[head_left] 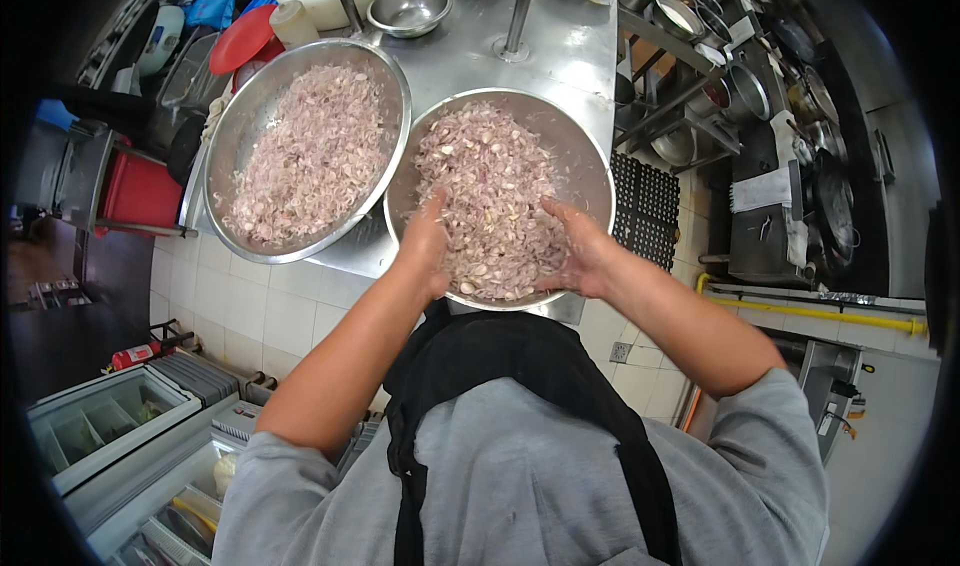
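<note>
A wide steel bowl [598, 156] in front of me holds a heap of sliced shallots [490, 166], pale pink and white. My left hand [428, 246] rests in the near left side of the heap, thumb stretched out, its other fingers mostly sunk in the slices. On the near right side is my right hand [585, 254], with thumb and fingers spread apart and the fingertips in the slices. Both hands look open. Close on the left, a second large steel bowl [222, 156] stands tilted, with more sliced shallots [315, 156] spread inside it.
Both bowls stand on a steel table [460, 61] with upright posts. At its far side are a small steel bowl [410, 8] and a red lid [242, 39]. Pots and pans [745, 91] crowd the right. Freezers [110, 416] stand at lower left.
</note>
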The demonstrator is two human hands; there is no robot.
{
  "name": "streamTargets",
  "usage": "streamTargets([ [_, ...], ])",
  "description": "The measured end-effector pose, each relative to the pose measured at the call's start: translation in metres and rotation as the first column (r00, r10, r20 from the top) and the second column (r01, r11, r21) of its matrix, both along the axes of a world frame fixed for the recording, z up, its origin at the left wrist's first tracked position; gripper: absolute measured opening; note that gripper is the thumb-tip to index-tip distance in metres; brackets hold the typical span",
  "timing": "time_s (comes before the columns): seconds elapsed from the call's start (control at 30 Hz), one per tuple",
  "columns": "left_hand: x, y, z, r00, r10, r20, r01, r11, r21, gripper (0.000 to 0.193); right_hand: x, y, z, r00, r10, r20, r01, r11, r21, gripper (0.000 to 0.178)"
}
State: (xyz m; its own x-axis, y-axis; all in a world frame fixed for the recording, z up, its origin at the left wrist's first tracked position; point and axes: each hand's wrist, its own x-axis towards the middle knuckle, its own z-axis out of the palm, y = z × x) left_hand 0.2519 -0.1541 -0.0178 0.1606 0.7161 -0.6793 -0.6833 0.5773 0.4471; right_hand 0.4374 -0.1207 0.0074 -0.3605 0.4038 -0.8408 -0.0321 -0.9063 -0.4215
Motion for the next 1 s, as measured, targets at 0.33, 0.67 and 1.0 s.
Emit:
streamTargets([
  [0.33,0.007,0.015,-0.055,0.963,0.158,-0.219,-0.12,0.977,0.179,0.047,-0.05,-0.013,-0.064,0.85,-0.453,-0.269,0.498,0.857,0.13,0.051],
  [0.67,0.009,0.019,-0.009,0.933,0.101,-0.345,0.053,0.911,0.409,0.038,-0.002,0.054,0.011,0.899,0.268,0.346,-0.429,0.696,0.576,0.068],
  [1.0,0.031,0.009,-0.022,0.99,0.144,-0.007,-0.144,0.978,-0.153,0.067,0.003,0.064,-0.091,0.971,0.227,0.08,-0.24,0.929,0.282,0.061],
])
